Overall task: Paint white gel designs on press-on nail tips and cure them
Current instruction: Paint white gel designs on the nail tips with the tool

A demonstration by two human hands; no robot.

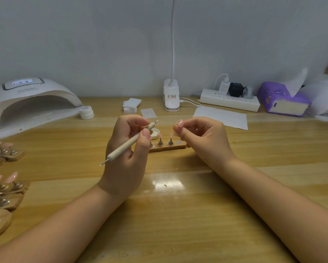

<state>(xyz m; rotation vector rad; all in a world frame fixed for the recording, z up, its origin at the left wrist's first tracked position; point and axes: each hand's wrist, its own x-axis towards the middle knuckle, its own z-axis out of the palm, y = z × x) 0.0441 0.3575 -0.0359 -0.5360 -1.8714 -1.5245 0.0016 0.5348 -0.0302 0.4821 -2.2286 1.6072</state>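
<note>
Pink nail tip (180, 123) pinched in my right hand (201, 138), raised above the wooden holder strip (169, 148). Two more tips stand on its pegs. My left hand (128, 149) grips the dotting tool (130, 142), slanted. Open gel pot (155, 133) just behind. Curing lamp (29, 103) far left on the table (178, 215).

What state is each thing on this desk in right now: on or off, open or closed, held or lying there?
Left hand: grips the dotting tool.
Right hand: pinches a pink nail tip.
Gel jar: open.
Wooden holder: two tips standing on it.
Curing lamp: display lit.
Tissue box: a tissue sticking out.
</note>
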